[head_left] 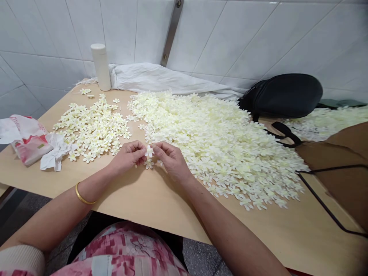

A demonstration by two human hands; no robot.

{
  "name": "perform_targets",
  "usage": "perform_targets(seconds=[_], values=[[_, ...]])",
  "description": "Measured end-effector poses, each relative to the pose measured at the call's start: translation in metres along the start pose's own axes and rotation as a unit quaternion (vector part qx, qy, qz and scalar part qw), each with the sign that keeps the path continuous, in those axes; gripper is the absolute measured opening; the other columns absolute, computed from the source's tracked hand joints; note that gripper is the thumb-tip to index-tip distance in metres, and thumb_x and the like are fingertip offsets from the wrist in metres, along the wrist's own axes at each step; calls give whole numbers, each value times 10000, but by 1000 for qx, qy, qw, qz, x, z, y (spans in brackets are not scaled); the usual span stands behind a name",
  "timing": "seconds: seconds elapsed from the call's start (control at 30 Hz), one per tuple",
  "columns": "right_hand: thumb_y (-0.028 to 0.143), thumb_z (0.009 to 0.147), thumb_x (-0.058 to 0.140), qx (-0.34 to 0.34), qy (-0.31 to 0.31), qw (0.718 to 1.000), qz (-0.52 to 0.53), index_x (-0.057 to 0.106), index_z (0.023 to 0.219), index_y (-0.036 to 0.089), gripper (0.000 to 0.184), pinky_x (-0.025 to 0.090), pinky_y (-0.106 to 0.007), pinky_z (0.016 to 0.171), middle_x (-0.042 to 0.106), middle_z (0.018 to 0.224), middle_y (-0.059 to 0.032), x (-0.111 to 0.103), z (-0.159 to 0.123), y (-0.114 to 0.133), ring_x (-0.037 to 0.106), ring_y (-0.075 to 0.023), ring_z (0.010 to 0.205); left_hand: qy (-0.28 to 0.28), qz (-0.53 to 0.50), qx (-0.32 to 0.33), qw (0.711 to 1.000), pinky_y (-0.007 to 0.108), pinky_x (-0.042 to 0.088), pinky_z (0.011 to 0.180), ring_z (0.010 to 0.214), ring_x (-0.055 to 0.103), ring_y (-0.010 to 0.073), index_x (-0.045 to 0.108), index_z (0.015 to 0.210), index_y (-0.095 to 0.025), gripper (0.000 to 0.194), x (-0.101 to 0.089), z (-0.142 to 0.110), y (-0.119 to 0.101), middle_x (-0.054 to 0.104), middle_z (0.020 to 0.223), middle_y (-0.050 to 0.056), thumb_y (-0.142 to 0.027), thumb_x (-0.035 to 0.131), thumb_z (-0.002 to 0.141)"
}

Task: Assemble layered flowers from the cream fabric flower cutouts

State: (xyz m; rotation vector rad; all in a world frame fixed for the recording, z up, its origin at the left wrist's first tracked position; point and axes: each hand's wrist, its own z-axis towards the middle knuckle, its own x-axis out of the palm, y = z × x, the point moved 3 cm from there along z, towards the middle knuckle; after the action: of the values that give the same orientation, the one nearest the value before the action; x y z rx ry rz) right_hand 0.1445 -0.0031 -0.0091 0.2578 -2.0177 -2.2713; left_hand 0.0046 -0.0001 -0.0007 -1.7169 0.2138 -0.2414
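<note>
Between my two hands is a small white artificial flower with a pale yellow middle. My left hand pinches it from the left, thumb against forefinger. From the other side my right hand pinches its right edge. Just below, a second artificial flower shows near the fingertips; whether it lies on the table or is held I cannot tell. A big heap of loose pale flowers spreads to the right of my hands. To the left lies a smaller pile of flowers.
The wooden table stands against a tiled wall. A white bottle and a white cloth are at the back. A black bag and brown cardboard sit at the right. Crumpled tissue and a printed packet lie left.
</note>
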Motion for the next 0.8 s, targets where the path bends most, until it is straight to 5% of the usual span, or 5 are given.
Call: perform_targets(seconds=[0.17, 0.8], values=[[470, 694, 653, 19, 5, 997, 70, 530, 656, 186, 311, 380, -228, 478, 492, 552, 47, 3, -2, 2, 448, -86, 493, 23, 13, 8, 1000, 211, 351, 502, 477, 467, 71, 514, 593, -143, 261, 2, 1, 2, 545, 535, 1, -331, 611, 746], [480, 811, 495, -3, -35, 999, -41, 431, 533, 190, 407, 327, -241, 502, 440, 519, 31, 2, -2, 0, 389, -92, 499, 42, -123, -79, 988, 200, 389, 513, 502, 527, 70, 589, 647, -119, 270, -2, 5, 14, 606, 595, 24, -344, 739, 641]])
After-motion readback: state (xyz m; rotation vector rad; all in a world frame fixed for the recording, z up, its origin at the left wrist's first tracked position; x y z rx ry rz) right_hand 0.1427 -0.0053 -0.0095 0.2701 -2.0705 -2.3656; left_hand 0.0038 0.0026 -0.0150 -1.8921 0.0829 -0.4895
